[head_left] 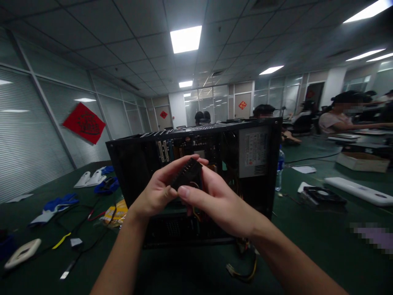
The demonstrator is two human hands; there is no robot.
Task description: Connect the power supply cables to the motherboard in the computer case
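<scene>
black part: one, slotted and dark (188, 172); held up between both hands, in front of the case's open side. exact type: can't tell.
left hand: (155, 192) fingers wrapped round the part's left side, thumb at its lower edge; clamped on it.
right hand: (219, 198) fingers closed round the other side, thumb pressing near the lower edge; clamped too.
step: looks like handling or turning the part in the air, not seated anywhere.
next move: calls for keeping the two-handed hold steady and the thumbs off the slotted face, i'd say.
computer case: one, side open (132, 159), standing on the green table (307, 254).
power supply: one, upper right in the case (252, 164).
pale plug: one, loose on the table below the case (229, 269).
fan: one, on the table at right (322, 196).
bottle: one, just beyond the case's right edge (280, 168).
yellow packet: one, left of the case (116, 213).
</scene>
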